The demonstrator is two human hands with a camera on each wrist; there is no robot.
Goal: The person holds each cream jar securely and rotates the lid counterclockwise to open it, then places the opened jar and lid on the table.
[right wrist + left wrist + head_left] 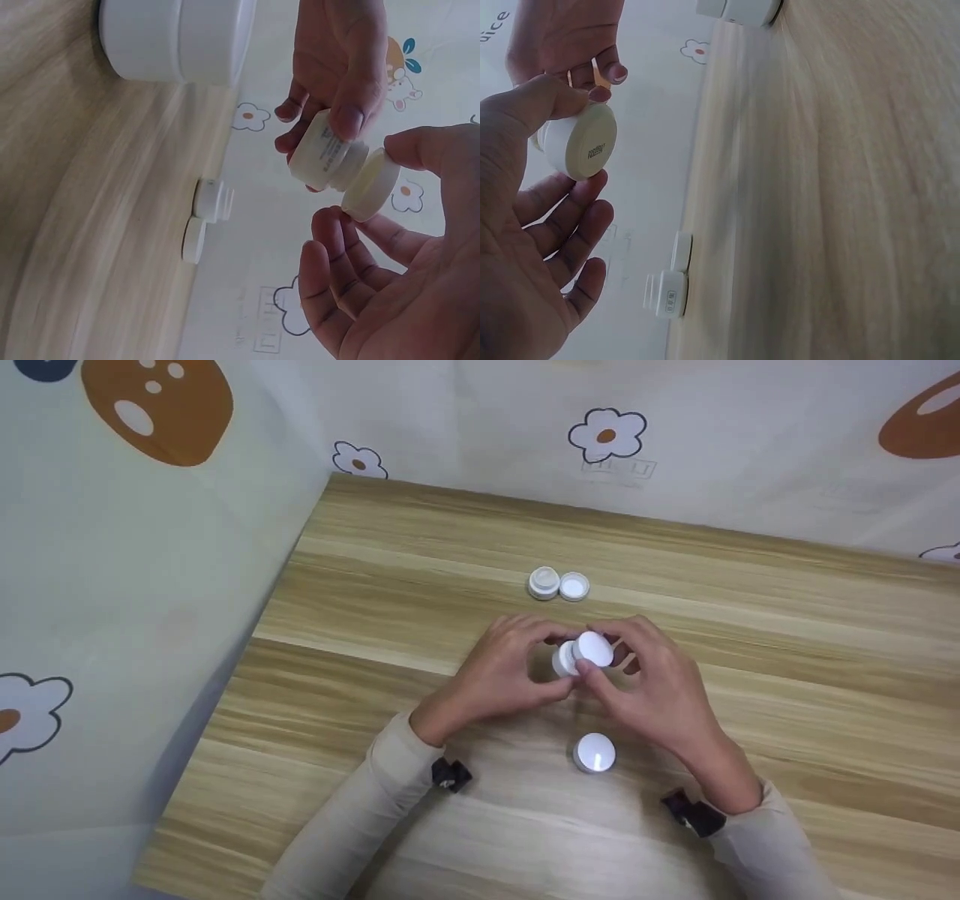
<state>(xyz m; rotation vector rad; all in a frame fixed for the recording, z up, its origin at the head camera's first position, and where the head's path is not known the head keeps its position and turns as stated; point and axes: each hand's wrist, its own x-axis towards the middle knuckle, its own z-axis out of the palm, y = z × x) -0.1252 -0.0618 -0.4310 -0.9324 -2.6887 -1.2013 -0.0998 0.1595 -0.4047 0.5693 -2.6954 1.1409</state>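
Note:
In the head view, a small white jar (565,659) is held between the thumb and fingers of my left hand (510,664). My right hand (656,686) pinches a round white lid (595,649) by its edge. The right wrist view shows the lid (372,186) tilted at the threaded neck of the jar (322,154), with the lid's hollow side partly visible. Dark print marks the jar's side, and the left wrist view shows small print on the bottom of the jar (592,146). Both hands are above the table.
An uncovered white jar (543,583) stands farther back on the wooden table (360,622), with its lid (574,586) beside it, hollow side up. Nearer me sits a lidded white jar (595,753). Patterned cloth (487,435) hangs behind the table and along its left side.

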